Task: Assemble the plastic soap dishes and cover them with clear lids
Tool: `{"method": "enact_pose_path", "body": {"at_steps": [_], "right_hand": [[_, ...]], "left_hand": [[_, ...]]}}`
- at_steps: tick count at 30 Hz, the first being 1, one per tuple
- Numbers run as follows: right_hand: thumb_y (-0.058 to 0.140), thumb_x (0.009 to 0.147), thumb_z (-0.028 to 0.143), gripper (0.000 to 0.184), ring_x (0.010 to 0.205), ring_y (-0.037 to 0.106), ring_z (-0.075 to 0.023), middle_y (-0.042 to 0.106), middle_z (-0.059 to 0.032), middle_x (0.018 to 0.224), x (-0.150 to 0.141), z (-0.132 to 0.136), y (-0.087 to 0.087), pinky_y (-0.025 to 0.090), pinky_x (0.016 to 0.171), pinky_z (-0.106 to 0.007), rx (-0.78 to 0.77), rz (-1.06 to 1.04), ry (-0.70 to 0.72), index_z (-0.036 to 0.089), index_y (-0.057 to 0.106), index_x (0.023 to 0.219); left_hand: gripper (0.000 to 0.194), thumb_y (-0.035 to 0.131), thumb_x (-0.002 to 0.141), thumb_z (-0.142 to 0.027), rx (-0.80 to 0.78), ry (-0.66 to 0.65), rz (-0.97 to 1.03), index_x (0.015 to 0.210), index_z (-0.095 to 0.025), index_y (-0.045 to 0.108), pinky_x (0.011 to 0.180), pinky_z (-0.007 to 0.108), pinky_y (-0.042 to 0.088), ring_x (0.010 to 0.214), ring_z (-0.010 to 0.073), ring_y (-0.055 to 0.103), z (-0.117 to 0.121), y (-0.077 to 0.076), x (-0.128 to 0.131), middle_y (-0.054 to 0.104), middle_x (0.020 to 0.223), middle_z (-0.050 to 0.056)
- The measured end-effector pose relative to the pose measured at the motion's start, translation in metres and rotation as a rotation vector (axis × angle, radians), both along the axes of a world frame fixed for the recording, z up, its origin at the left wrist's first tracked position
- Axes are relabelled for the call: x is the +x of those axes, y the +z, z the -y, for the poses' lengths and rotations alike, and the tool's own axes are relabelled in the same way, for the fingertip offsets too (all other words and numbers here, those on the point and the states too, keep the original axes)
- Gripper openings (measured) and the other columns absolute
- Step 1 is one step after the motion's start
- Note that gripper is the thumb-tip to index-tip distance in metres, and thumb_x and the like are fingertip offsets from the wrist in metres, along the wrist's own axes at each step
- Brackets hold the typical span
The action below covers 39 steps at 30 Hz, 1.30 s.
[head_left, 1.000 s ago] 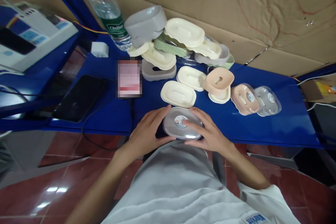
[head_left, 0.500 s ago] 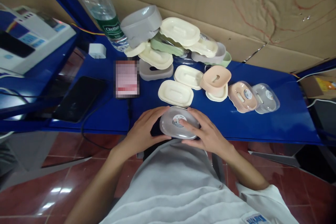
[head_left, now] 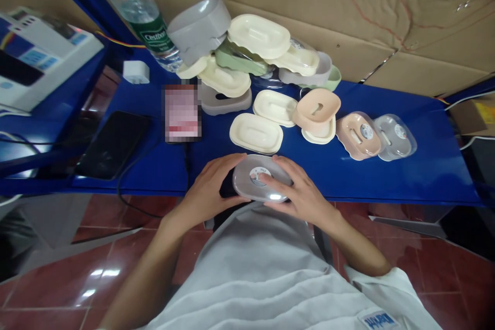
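Between my two hands, at the table's front edge, is a grey soap box (head_left: 247,185) with a clear lid and a round sticker. My left hand (head_left: 211,185) grips its left end, thumb at the near side and fingers at the far side. Around the right end closes my right hand (head_left: 303,191), one fingertip pressing on the lid by the sticker. The underside of the box is hidden. Just beyond it lies a cream oval tray (head_left: 256,133), with another cream tray (head_left: 275,107) behind. A peach soap box part (head_left: 317,107) rests partly on a cream piece.
A closed peach soap box (head_left: 358,135) and a grey one (head_left: 393,136) stand to the right. At the back is a heap of parts, including a grey shell (head_left: 199,28). A water bottle (head_left: 149,26), white charger (head_left: 136,71) and black phone (head_left: 112,144) are on the left.
The view has shifted slightly. The lid now shows a bright glint near its front edge, so the box seems a little tilted. Both hands keep their hold.
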State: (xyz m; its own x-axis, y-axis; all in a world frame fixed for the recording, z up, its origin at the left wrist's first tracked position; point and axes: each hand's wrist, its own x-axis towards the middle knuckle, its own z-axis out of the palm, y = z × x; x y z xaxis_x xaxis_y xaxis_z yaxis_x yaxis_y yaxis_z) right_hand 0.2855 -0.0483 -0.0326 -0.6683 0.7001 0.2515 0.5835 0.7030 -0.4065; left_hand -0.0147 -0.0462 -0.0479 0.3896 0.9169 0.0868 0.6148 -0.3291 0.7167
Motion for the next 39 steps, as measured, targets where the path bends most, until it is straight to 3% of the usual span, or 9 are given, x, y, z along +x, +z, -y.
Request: {"method": "enact_pose_path", "body": {"at_steps": [5,8,14,20,27,34,39], "right_hand": [[0.074,0.103,0.055,0.070,0.161,0.047,-0.0363,0.044,-0.0120,0.175,-0.004,0.002,0.003,0.050,0.127,-0.059,-0.002,0.017,-0.053,0.039,0.052,0.167],[0.075,0.101,0.060,0.070,0.160,0.047,-0.0375,0.045,-0.0131,0.174,-0.006,0.003,0.004,0.051,0.126,-0.060,0.002,-0.015,-0.068,0.038,0.056,0.165],[0.075,0.103,0.056,0.068,0.156,0.052,-0.0374,0.050,-0.0126,0.169,-0.009,0.006,0.006,0.053,0.123,-0.061,0.008,-0.070,-0.101,0.041,0.053,0.166],[0.073,0.105,0.051,0.057,0.151,0.055,-0.0372,0.052,-0.0169,0.163,-0.015,0.009,0.014,0.058,0.117,-0.056,0.074,-0.007,-0.134,0.033,0.062,0.158],[0.069,0.107,0.054,0.056,0.148,0.056,-0.0377,0.051,-0.0193,0.159,-0.022,0.012,0.016,0.060,0.112,-0.055,0.103,0.033,-0.170,0.031,0.062,0.157],[0.067,0.107,0.056,0.058,0.148,0.056,-0.0376,0.052,-0.0175,0.161,-0.022,0.010,0.015,0.059,0.114,-0.058,0.115,0.088,-0.170,0.034,0.061,0.161],[0.071,0.105,0.055,0.058,0.147,0.058,-0.0374,0.055,-0.0178,0.160,-0.017,0.004,0.007,0.057,0.119,-0.057,0.156,0.012,-0.123,0.031,0.065,0.158]], "left_hand": [[0.086,0.079,0.094,-0.068,0.045,0.005,-0.007,0.165,-0.032,0.048,0.126,0.055,0.048,0.150,0.0369,0.059,0.001,-0.005,0.000,0.062,0.162,0.011],[0.077,0.074,0.100,-0.065,0.096,-0.041,-0.018,0.167,-0.037,0.047,0.125,0.054,0.048,0.150,0.0353,0.058,0.001,-0.005,-0.001,0.059,0.165,0.010],[0.078,0.068,0.104,-0.065,0.116,-0.092,0.004,0.172,-0.040,0.041,0.129,0.052,0.045,0.154,0.0336,0.056,-0.001,0.000,-0.003,0.056,0.169,0.009],[0.078,0.069,0.105,-0.060,0.163,-0.110,0.017,0.174,-0.041,0.036,0.127,0.054,0.047,0.155,0.0340,0.056,-0.001,-0.001,-0.004,0.055,0.170,0.011],[0.077,0.068,0.108,-0.050,0.273,-0.153,0.030,0.175,-0.040,0.033,0.125,0.052,0.049,0.156,0.0329,0.056,-0.003,-0.001,-0.005,0.050,0.174,0.014],[0.079,0.069,0.106,-0.058,0.214,-0.115,-0.004,0.174,-0.037,0.036,0.127,0.052,0.047,0.154,0.0327,0.057,-0.002,-0.001,-0.002,0.055,0.170,0.013],[0.080,0.071,0.104,-0.060,0.169,-0.087,-0.044,0.172,-0.034,0.041,0.128,0.050,0.045,0.153,0.0324,0.058,0.000,-0.001,-0.001,0.056,0.169,0.012]]}}
